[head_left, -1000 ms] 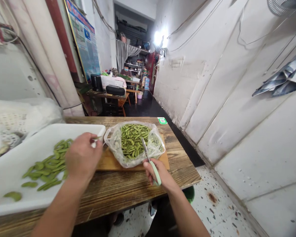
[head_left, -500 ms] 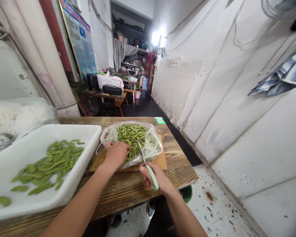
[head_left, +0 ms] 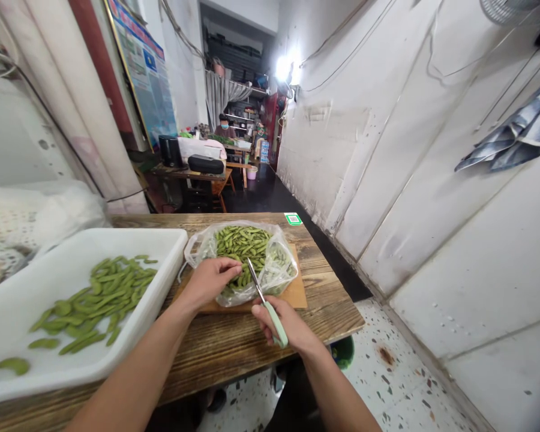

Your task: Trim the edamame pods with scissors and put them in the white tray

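Observation:
Green edamame pods [head_left: 240, 240] fill a clear plastic bag [head_left: 281, 273], which lies open on a brown board [head_left: 297, 294]. Over the near left side of the bag, my left hand [head_left: 211, 281] has thumb and fingers pinched together on what looks like a single pod, mostly covered by the fingertips. My right hand [head_left: 281, 324] grips scissors [head_left: 275, 324] with pale green handles. Their blades point up and away over the pods, close to the left fingertips, and look nearly closed. More pods [head_left: 112, 288] lie loose in a white tray [head_left: 137, 336] at the left.
The wooden table [head_left: 328, 300] carries a QR-code card [head_left: 293, 219] at its far edge. A plastic-wrapped basket [head_left: 13, 222] stands behind the tray. Below the right edge sits a green bucket [head_left: 343, 353]. Farther back, a person [head_left: 224, 127] in a mask is behind another table.
My left hand has risen slightly out of the pods, its fingertips now pinched together nearer the scissors. My right hand and the scissors have barely moved. The view has shifted a little.

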The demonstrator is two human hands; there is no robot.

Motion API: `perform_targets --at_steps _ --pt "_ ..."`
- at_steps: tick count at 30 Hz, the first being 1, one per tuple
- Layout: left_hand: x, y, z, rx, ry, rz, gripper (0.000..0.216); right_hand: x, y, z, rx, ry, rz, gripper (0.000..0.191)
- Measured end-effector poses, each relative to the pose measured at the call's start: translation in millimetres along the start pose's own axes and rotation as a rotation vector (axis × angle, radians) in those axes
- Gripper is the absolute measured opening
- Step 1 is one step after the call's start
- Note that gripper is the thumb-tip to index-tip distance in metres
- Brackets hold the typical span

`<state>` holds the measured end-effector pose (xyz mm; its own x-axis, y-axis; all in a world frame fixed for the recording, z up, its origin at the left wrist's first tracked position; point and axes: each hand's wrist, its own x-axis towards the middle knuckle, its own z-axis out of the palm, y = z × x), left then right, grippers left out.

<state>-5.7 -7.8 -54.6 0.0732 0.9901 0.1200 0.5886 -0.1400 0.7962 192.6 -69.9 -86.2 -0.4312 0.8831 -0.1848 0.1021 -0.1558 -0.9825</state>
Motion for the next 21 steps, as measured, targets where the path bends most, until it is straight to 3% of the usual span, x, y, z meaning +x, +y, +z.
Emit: perform_targets --at_steps 12,21 --pt "-9 1 0 -0.209 -0.091 -0.045 0.029 3 0 0 -0.057 0.017 -0.014 0.043" --pt "-12 8 5 -0.843 0.075 -0.203 0.035 6 3 6 0.058 -0.028 0.011 0.057"
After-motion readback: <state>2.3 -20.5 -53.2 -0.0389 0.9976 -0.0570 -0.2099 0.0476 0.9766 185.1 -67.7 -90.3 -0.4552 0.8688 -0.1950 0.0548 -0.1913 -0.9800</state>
